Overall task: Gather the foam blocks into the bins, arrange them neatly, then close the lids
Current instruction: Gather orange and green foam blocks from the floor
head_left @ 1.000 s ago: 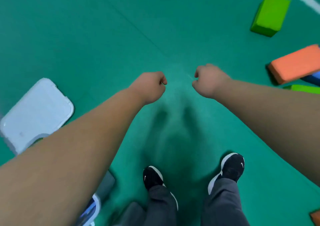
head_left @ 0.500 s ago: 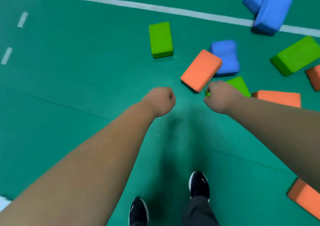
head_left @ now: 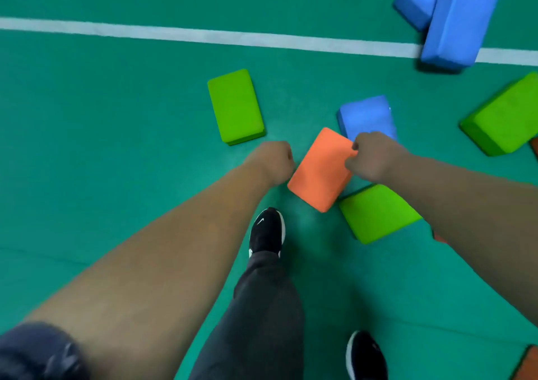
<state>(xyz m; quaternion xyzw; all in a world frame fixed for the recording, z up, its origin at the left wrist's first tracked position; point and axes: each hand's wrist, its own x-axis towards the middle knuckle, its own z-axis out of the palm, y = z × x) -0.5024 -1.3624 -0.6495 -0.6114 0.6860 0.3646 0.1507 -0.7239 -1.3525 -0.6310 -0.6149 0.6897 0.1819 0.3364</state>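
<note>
both hands are balled into fists right now, and as far as i can see neither one is holding anything. the left hand [head_left: 273,161] sits just left of a flat orange rectangular foam block [head_left: 318,173], which lies on the green sports floor [head_left: 116,123] between the two fists. the right hand [head_left: 374,158] overlaps that block's far right corner in my feed. i can't tell if the knuckles touch it or hang above it.

just beyond the right hand there's a blue foam block [head_left: 365,114], partly hidden by the fist. under the right forearm is a bright green foam block [head_left: 375,213], right beside the orange one's near corner. a green foam slab [head_left: 235,106] lies flat up and left of the left hand, apart from the rest.

well past the right hand, two big blue foam blocks [head_left: 457,21] sit against each other, with the nearer one on a white painted line [head_left: 203,34]. a tilted green foam block [head_left: 506,114] is off to the right hand's right. a black sneaker [head_left: 267,231] is planted just below the left hand.
</note>
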